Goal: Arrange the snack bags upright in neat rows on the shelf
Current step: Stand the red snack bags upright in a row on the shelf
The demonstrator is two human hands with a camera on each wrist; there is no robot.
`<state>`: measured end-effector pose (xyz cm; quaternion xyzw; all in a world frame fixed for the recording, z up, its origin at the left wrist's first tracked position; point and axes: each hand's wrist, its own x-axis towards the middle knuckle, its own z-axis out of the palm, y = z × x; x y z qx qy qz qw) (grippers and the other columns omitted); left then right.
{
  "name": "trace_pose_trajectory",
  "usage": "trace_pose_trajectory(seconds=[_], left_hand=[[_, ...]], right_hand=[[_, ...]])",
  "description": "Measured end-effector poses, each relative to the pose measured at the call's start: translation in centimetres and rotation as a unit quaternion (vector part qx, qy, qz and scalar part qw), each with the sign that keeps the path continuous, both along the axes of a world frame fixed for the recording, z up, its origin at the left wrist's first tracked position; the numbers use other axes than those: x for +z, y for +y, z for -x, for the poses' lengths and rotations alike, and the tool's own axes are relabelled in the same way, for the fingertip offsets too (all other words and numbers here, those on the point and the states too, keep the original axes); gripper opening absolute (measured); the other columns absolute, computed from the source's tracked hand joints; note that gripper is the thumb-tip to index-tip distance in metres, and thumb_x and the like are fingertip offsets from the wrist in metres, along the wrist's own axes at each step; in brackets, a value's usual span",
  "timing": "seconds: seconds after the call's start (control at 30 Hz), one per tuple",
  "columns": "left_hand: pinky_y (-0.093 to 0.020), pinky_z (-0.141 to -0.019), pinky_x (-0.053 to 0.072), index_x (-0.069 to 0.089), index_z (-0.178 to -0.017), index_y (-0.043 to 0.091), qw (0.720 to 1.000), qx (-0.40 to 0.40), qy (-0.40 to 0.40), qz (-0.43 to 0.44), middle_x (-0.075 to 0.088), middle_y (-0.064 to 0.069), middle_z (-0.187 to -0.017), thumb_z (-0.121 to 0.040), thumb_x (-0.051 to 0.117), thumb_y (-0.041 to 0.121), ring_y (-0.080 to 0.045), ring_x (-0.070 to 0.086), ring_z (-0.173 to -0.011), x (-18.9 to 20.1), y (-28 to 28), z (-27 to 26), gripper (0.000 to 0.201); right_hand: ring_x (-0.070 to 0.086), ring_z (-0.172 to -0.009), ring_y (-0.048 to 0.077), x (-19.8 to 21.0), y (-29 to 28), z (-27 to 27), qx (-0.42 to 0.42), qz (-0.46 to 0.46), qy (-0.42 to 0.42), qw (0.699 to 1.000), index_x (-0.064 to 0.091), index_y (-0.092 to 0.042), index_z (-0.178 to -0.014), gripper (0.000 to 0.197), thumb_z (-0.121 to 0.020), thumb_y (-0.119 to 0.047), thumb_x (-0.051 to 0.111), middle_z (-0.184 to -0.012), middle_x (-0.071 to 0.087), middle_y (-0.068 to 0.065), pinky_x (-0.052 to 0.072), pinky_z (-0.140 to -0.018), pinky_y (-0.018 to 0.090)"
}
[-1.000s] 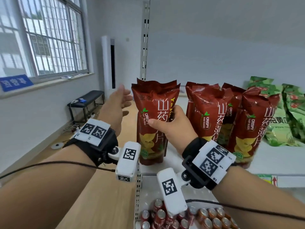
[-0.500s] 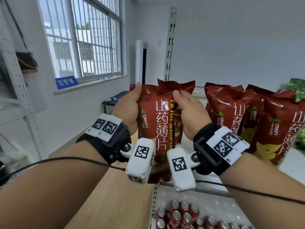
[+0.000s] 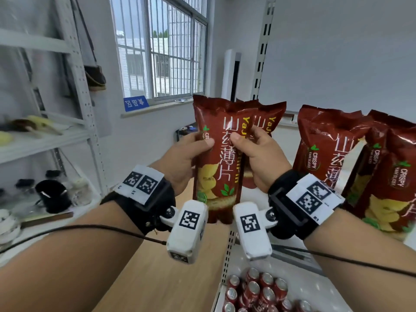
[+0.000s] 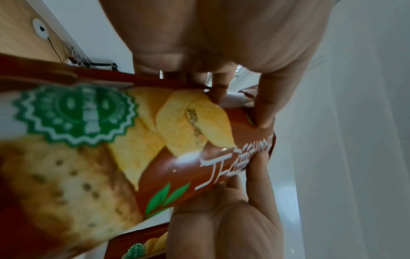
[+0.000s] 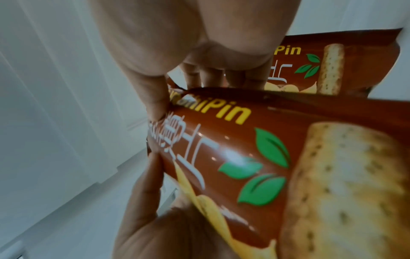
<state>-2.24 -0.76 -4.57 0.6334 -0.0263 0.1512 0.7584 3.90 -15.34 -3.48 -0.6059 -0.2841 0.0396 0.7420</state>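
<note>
Both hands, left hand (image 3: 182,163) and right hand (image 3: 258,158), pinch one red yam-crisp bag (image 3: 218,158) upright, while the right wrist view reveals fingers (image 5: 213,77) curled behind it, a second bag (image 5: 310,70) beyond.

The held bag (image 3: 219,154) reads "CRISPY", "山药薄片" and yellow "Pin"; the bags (image 3: 333,149) right of it read "CRISPY YAM SLICES".
</note>
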Motion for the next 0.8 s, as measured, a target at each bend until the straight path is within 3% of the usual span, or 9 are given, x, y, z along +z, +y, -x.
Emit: trace_pose_trajectory(seconds=[0.1, 0.2, 0.37, 0.47, 0.53, 0.57, 0.63, 0.7, 0.8], left_hand=[[-0.047, -0.092, 0.051, 0.054, -0.127, 0.005, 0.999, 0.036, 0.002, 0.018, 0.067, -0.017, -0.116, -0.087, 0.061, 0.020, -0.030, 0.065, -0.102, -0.3, -0.5, 1.4, 0.044], [-0.046, -0.088, 0.053, 0.056, -0.124, 0.007, 0.996, 0.081, 0.006, 0.022, 0.069, -0.014, -0.112, -0.091, 0.056, 0.024, -0.028, 0.067, -0.098, -0.5, -0.5, 2.4, 0.038], [-0.050, -0.092, 0.051, 0.053, -0.127, 0.010, 0.997, 0.076, 0.018, 0.019, 0.068, -0.012, -0.115, -0.088, 0.058, 0.032, -0.028, 0.067, -0.102, -1.0, -0.4, 3.2, 0.045], [-0.034, -0.068, 0.057, 0.046, -0.131, 0.020, 0.998, 0.046, 0.030, 0.021, 0.067, -0.006, -0.114, -0.067, 0.070, 0.031, -0.015, 0.072, -0.086, -1.7, -0.1, 3.8, 0.070], [-0.027, -0.058, 0.056, 0.044, -0.131, 0.021, 0.998, 0.040, 0.042, 0.026, 0.066, -0.006, -0.113, -0.063, 0.073, 0.027, -0.012, 0.072, -0.081, -2.1, 0.4, 4.2, 0.074], [-0.028, -0.058, 0.057, 0.043, -0.131, 0.021, 0.997, 0.050, 0.046, 0.031, 0.065, -0.006, -0.114, -0.064, 0.073, 0.027, -0.013, 0.072, -0.082, -2.1, 0.7, 4.3, 0.074], [-0.038, -0.072, 0.058, 0.039, -0.135, 0.020, 0.994, 0.081, 0.052, 0.053, 0.064, -0.006, -0.119, -0.073, 0.073, 0.030, -0.019, 0.071, -0.092, -1.7, 1.7, 4.6, 0.072], [-0.049, -0.084, 0.055, 0.031, -0.142, 0.020, 0.989, 0.107, 0.057, 0.086, 0.063, -0.004, -0.118, -0.080, 0.070, 0.036, -0.023, 0.069, -0.095, -1.1, 2.9, 4.6, 0.074], [-0.052, -0.080, 0.055, 0.014, -0.148, 0.024, 0.980, 0.125, 0.047, 0.147, 0.060, -0.004, -0.110, -0.084, 0.068, 0.037, -0.026, 0.070, -0.090, -0.4, 4.4, 4.2, 0.085]], right_hand=[[0.070, -0.075, 0.005, -0.9, 0.2, 0.5, 0.041, -0.003, 0.025, 0.999, 0.051, -0.024, -0.098, 0.032, -0.075, -0.025, 0.073, -0.090, 0.070, -0.005, 0.054, -0.063, 0.025], [0.070, -0.077, 0.010, -2.5, 0.3, 1.3, 0.103, 0.006, 0.052, 0.993, 0.048, -0.016, -0.100, 0.052, -0.057, -0.023, 0.076, -0.093, 0.068, 0.002, 0.054, -0.065, 0.024], [0.071, -0.080, 0.017, -3.3, 0.6, 2.1, 0.080, 0.054, 0.048, 0.994, 0.049, -0.014, -0.100, 0.039, -0.072, -0.007, 0.075, -0.094, 0.070, 0.006, 0.055, -0.071, 0.032], [0.070, -0.084, 0.019, -2.5, 1.1, 2.3, 0.036, 0.023, 0.039, 0.998, 0.048, -0.015, -0.100, 0.038, -0.075, -0.014, 0.076, -0.097, 0.068, 0.007, 0.056, -0.076, 0.036], [0.069, -0.085, 0.020, -2.1, 1.8, 2.8, 0.012, 0.017, 0.037, 0.999, 0.049, -0.013, -0.102, 0.037, -0.077, -0.018, 0.075, -0.097, 0.067, 0.007, 0.056, -0.078, 0.038], [0.070, -0.083, 0.019, -2.0, 2.2, 3.1, 0.009, 0.018, 0.039, 0.999, 0.050, -0.012, -0.102, 0.035, -0.078, -0.020, 0.074, -0.094, 0.068, 0.006, 0.056, -0.077, 0.038], [0.070, -0.084, 0.019, -1.8, 3.0, 4.1, 0.024, 0.021, 0.052, 0.998, 0.053, -0.013, -0.105, 0.032, -0.081, -0.025, 0.070, -0.097, 0.068, 0.007, 0.056, -0.075, 0.037], [0.069, -0.093, 0.023, -1.4, 3.5, 5.1, 0.056, 0.030, 0.064, 0.996, 0.056, -0.016, -0.113, 0.043, -0.077, -0.039, 0.067, -0.107, 0.068, 0.010, 0.057, -0.076, 0.038], [0.067, -0.089, 0.017, -0.9, 3.8, 6.6, 0.075, 0.075, 0.039, 0.994, 0.056, -0.031, -0.118, 0.055, -0.068, -0.052, 0.069, -0.105, 0.068, 0.000, 0.054, -0.065, 0.029]])
